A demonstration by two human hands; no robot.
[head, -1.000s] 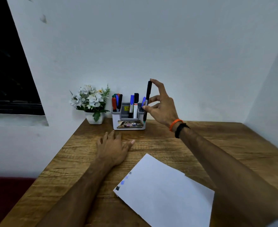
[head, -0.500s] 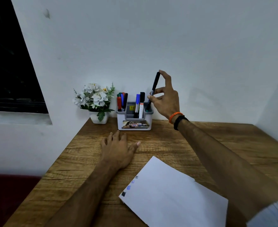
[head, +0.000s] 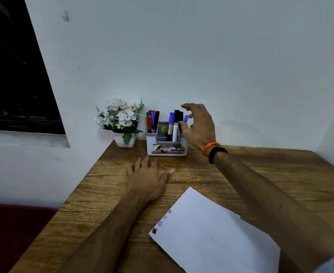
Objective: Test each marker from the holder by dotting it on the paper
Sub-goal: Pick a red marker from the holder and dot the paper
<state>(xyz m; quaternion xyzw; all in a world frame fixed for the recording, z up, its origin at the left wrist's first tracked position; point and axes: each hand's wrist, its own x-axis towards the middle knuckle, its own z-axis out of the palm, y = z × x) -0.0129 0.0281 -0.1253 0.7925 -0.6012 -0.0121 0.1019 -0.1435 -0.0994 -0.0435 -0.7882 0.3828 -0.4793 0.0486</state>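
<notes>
A white and grey marker holder (head: 167, 143) stands at the back of the wooden desk against the wall. It carries red, green, blue and black markers (head: 152, 120) on its left side and blue and black ones on its right. My right hand (head: 198, 127) hovers at the holder's right side. Its thumb touches a black marker (head: 180, 116) that stands in the holder, and the other fingers are spread away from it. My left hand (head: 148, 178) lies flat on the desk in front of the holder. The white paper (head: 211, 233) lies near me with black and blue dots (head: 157, 227) at its left edge.
A small white pot of white flowers (head: 122, 123) stands left of the holder at the desk's back corner. The desk's left edge (head: 79, 186) drops off beside my left arm. White walls close in behind and to the right.
My right hand has lowered the black marker from above the holder down into its right side, and the index finger has come off the marker's top. The left hand has stayed on the desk.
</notes>
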